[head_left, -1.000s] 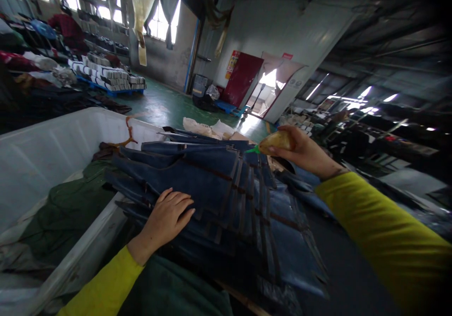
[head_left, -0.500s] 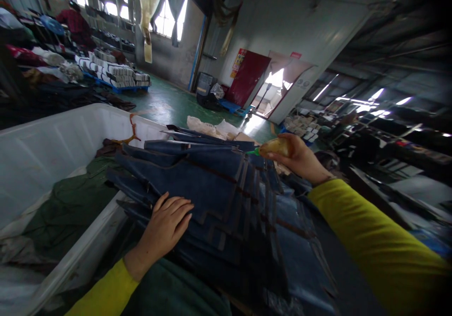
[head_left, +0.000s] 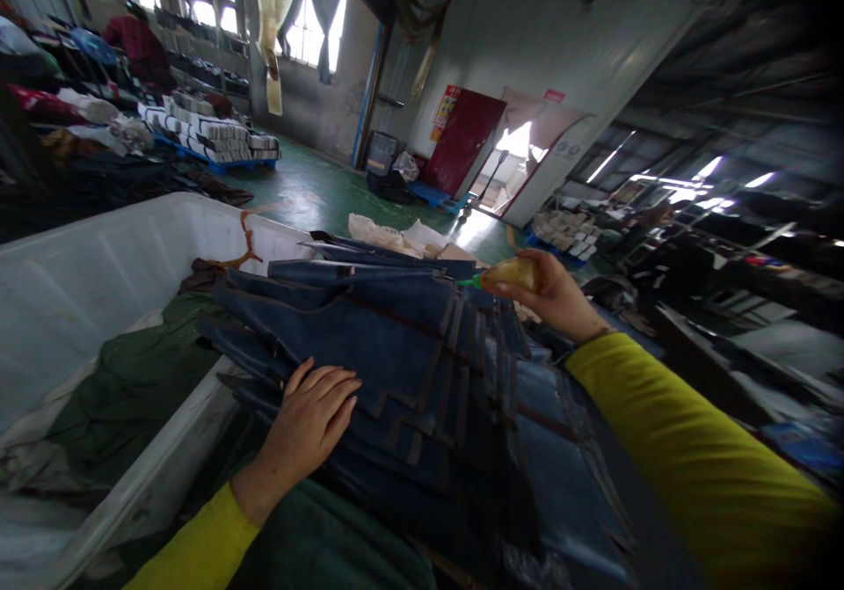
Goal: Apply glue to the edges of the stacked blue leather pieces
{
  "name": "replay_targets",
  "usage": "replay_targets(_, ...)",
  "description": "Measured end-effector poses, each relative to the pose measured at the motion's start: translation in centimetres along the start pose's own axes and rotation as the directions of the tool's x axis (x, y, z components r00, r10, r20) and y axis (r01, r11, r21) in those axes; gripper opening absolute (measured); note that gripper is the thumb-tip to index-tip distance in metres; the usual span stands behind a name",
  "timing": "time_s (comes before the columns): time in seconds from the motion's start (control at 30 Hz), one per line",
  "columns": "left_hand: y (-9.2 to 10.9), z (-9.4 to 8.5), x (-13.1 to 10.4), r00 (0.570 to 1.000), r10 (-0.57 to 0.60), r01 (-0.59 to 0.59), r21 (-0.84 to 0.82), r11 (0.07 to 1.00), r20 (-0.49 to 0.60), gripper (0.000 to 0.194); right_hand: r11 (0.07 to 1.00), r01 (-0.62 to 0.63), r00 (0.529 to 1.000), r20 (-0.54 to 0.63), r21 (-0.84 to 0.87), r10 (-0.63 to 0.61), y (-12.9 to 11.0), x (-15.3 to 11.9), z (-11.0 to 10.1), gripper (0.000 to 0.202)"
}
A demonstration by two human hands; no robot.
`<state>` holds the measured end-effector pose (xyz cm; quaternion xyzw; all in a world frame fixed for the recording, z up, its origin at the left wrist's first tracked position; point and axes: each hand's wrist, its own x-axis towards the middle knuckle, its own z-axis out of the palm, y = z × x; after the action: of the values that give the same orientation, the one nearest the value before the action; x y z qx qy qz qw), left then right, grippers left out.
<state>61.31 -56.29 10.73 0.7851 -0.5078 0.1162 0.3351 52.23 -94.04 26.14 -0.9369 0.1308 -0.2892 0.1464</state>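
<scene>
A layered stack of dark blue pieces (head_left: 396,326) with grey-brown edges lies in front of me. My left hand (head_left: 311,418) rests flat on the near left part of the stack, fingers stretched out and holding nothing. At the stack's far right edge, my right hand (head_left: 550,295) is wrapped round a yellowish squeeze bottle (head_left: 511,275). The bottle lies nearly sideways, its green nozzle (head_left: 469,282) pointing left at the upper edge of the top piece. Whether the tip touches the piece cannot be made out.
A white bin (head_left: 98,265) holding dark green cloth (head_left: 125,388) stands at the left. Behind are a blue pallet (head_left: 243,165) of stacked pieces, a red door (head_left: 465,140) and a person (head_left: 141,49) at the far left. Cluttered tables stand at the right.
My right hand has shifted very slightly left with the bottle. My left hand stays in place on the stack.
</scene>
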Motion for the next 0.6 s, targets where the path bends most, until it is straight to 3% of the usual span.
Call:
replay_targets(0.33, 0.0, 0.0, 0.0, 1.0, 0.007, -0.007, 0.011, 1.0, 0.002, 0.03, 0.999, -0.001, 1.0, -0.018, -0.051, 0.0, -0.1, -0.1, 0.1, 0.065)
replay_targets(0.6, 0.1, -0.1, 0.0, 1.0, -0.004, 0.004, 0.004, 1.0, 0.001, 0.03, 1.0, -0.03, 0.999, -0.044, 0.004, 0.03, 0.7, -0.2, 1.1, 0.065)
